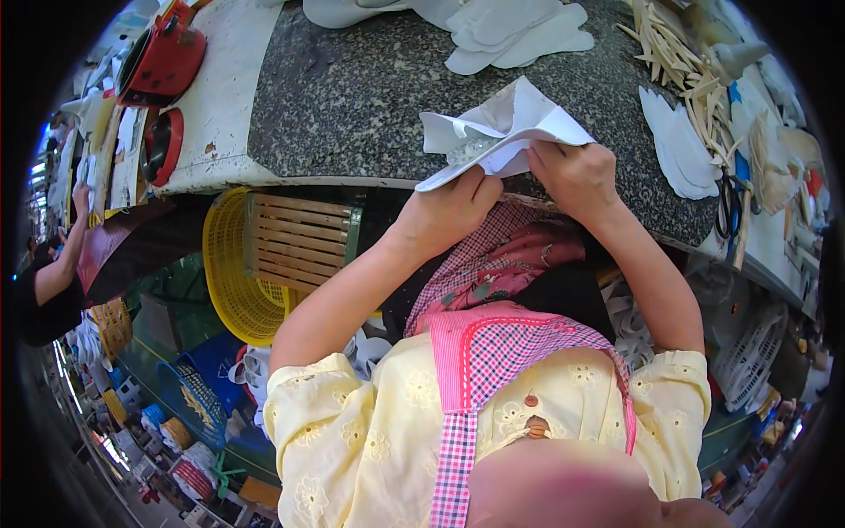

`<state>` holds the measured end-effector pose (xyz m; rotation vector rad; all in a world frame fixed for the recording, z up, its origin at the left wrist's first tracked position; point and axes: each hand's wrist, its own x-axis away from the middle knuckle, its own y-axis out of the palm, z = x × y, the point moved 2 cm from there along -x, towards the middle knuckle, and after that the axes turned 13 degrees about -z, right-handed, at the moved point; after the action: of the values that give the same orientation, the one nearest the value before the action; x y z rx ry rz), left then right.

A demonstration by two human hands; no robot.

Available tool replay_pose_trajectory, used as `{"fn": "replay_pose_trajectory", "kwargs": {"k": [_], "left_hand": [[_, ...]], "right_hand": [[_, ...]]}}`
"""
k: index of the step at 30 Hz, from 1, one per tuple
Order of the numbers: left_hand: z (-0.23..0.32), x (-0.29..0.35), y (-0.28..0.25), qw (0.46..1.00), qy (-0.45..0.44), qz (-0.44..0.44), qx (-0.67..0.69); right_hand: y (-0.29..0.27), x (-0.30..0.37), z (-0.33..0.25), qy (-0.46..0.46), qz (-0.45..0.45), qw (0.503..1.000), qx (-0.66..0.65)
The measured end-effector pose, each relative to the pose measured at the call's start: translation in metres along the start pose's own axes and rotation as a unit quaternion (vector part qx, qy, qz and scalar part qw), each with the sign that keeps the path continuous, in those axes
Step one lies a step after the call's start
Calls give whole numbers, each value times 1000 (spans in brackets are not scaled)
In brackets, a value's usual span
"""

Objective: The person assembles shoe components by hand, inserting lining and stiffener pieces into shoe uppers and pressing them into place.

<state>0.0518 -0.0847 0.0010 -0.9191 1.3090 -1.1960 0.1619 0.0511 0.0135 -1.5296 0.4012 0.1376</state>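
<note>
Over the front edge of the dark speckled tabletop [352,106], I hold up a white shoe upper [528,110], folded and partly opened out. It has a stiff white surface and a clear, shiny patch inside the fold. My left hand [451,207] pinches its lower left edge, fingers closed. At its lower right edge, my right hand [576,180] grips it with curled fingers, the thumb side toward the piece. Parts of the fingertips on both hands are hidden by the upper.
Flat white sole-shaped pieces [519,35] lie at the table's far side, more white pieces [676,145] at right. Beyond are beige strips [678,57] and dark-handled scissors [729,211]. A red device [172,57] stands left. Below are a yellow basket [220,273] and slatted wooden seat [299,238]. Another person's arm [66,260] shows far left.
</note>
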Motion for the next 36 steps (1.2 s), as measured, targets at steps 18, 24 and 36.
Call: {"fn": "replay_pose_trajectory", "kwargs": {"k": [18,24,36], "left_hand": [[7,-8,13,998,14,63,-13],[6,-8,7,1000,23,-7,1],[8,-6,8,999,-20,10,-29]], "right_hand": [[12,22,-6,2,39,999,-35],[10,23,-5,-47,26,998,-25],[-5,27,3,-38,-84,987,-132]]}}
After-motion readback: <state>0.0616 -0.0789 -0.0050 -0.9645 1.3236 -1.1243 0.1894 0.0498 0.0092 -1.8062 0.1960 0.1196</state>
